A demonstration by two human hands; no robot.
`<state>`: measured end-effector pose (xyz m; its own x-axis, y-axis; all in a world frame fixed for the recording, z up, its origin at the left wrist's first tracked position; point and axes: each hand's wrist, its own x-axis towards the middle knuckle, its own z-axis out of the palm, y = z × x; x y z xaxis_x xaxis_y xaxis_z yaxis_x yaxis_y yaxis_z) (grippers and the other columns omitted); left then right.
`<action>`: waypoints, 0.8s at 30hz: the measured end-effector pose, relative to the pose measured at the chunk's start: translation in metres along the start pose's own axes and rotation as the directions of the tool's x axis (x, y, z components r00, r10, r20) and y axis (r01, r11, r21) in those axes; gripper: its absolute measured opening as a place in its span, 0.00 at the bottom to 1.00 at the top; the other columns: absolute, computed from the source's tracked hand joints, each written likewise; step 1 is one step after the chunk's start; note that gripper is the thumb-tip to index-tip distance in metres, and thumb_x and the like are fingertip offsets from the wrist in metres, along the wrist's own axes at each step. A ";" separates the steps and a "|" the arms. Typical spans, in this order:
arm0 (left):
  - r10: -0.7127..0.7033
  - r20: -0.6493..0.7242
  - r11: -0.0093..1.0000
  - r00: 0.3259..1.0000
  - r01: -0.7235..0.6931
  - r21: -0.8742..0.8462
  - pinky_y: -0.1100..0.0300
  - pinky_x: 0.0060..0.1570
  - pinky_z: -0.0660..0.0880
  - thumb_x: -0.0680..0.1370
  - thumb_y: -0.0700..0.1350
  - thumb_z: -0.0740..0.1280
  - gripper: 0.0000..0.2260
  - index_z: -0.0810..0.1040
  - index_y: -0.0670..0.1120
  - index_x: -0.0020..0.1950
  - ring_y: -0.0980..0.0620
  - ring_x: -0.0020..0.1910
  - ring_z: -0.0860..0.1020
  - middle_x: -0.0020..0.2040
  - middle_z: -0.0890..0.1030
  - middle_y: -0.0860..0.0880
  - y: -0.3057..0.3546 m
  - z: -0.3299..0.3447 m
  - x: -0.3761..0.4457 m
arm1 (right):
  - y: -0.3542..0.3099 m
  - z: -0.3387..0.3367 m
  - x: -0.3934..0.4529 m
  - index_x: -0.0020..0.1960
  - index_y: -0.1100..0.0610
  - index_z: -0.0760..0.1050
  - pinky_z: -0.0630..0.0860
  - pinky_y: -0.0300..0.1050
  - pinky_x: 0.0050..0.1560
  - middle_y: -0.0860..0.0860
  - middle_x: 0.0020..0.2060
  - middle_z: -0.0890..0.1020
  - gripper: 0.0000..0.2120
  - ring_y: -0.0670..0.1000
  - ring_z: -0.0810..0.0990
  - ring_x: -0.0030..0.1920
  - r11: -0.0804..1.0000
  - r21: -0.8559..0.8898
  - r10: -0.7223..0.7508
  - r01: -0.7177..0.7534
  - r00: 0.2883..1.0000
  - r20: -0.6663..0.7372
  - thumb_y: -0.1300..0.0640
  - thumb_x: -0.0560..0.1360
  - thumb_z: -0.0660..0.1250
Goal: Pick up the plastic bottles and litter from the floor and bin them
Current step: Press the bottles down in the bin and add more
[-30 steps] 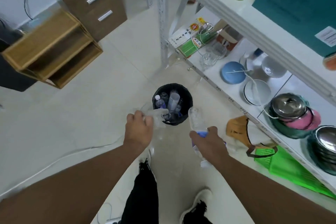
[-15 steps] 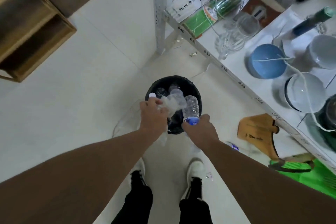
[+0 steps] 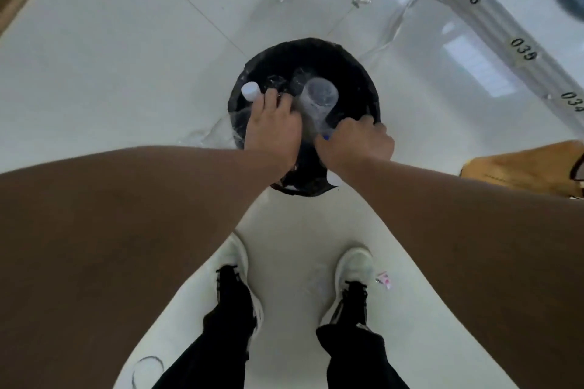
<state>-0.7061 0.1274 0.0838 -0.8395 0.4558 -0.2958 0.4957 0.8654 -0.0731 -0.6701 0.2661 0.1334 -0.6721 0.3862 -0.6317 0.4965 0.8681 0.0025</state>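
A person bends over a black-lined bin [image 3: 354, 63] holding clear bottles [image 3: 317, 98]. The left hand [image 3: 273, 133] clutches crumpled clear plastic [image 3: 235, 133]; the right hand [image 3: 357, 144] grips a blue-labelled bottle [image 3: 323, 131]. The shelf rail [image 3: 493, 12] reads "036", "039".

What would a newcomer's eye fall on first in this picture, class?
The black bin at the centre of the pale floor draws the eye, packed with clear plastic bottles. Both hands are down over its near rim, the left hand over crumpled clear plastic and the right hand on a bottle with a blue label. Below, a small pink scrap lies by the right shoe.
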 end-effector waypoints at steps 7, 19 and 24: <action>-0.020 -0.163 0.977 0.986 -0.016 -0.214 0.42 0.77 0.60 0.80 0.53 0.59 0.18 0.82 0.46 0.61 0.42 0.67 0.72 0.64 0.80 0.46 -0.019 -0.064 -0.025 | 0.010 -0.045 -0.034 0.68 0.57 0.70 0.73 0.57 0.51 0.59 0.64 0.73 0.26 0.62 0.74 0.61 0.977 0.198 -0.068 0.079 0.996 -0.061 0.39 0.80 0.57; -0.572 -0.112 0.708 0.813 0.420 -0.568 0.45 0.72 0.69 0.79 0.53 0.65 0.21 0.75 0.45 0.69 0.43 0.68 0.75 0.67 0.78 0.45 -0.062 -0.153 -0.171 | 0.051 -0.090 -0.169 0.66 0.54 0.72 0.74 0.57 0.56 0.54 0.59 0.75 0.26 0.60 0.75 0.60 0.954 0.298 -0.010 0.012 1.000 -0.007 0.36 0.77 0.62; -0.733 0.011 0.577 0.680 0.631 -0.519 0.42 0.70 0.70 0.78 0.56 0.64 0.25 0.75 0.44 0.71 0.39 0.66 0.76 0.67 0.79 0.43 -0.080 -0.154 -0.253 | 0.063 -0.086 -0.221 0.72 0.52 0.70 0.73 0.57 0.58 0.53 0.62 0.75 0.31 0.57 0.74 0.63 0.959 0.282 -0.063 0.036 0.994 0.087 0.35 0.75 0.62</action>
<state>-0.5680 -0.0255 0.3108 -0.9318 -0.3269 -0.1576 -0.3588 0.8949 0.2655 -0.5373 0.2618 0.3399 -0.6521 0.3023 -0.6953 0.6063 0.7585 -0.2389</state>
